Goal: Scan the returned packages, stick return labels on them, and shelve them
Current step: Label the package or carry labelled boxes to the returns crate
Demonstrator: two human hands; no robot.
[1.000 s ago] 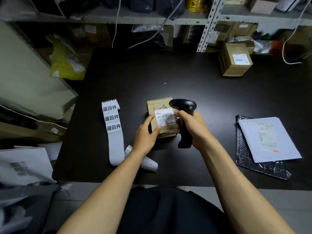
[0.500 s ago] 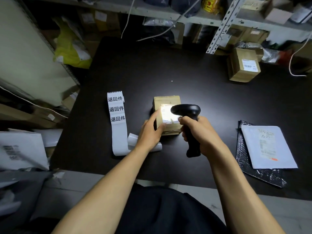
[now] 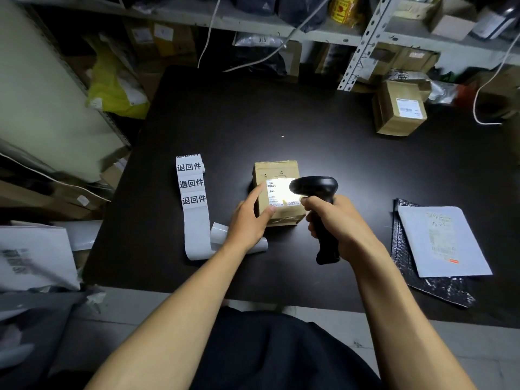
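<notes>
A small cardboard box (image 3: 277,171) lies on the black table (image 3: 337,153), its white shipping label lit by a bright patch of light. My left hand (image 3: 249,220) grips the box's left side, thumb near the label. My right hand (image 3: 334,220) is closed around the handle of a black barcode scanner (image 3: 316,187), whose head points at the label from the right. A strip of white return labels (image 3: 192,192) printed with black characters lies left of the box, its loose end curling under my left wrist.
A white mailer (image 3: 441,240) on a black bubble bag (image 3: 433,285) lies at the right. A second cardboard box (image 3: 399,108) stands at the back right. Metal shelves (image 3: 363,40) full of parcels run behind the table. More white bags (image 3: 33,257) lie at the left.
The scanner moved from beside the box to aim at the label, and its light came on. The box now rests flat on the table, held by my left hand.
</notes>
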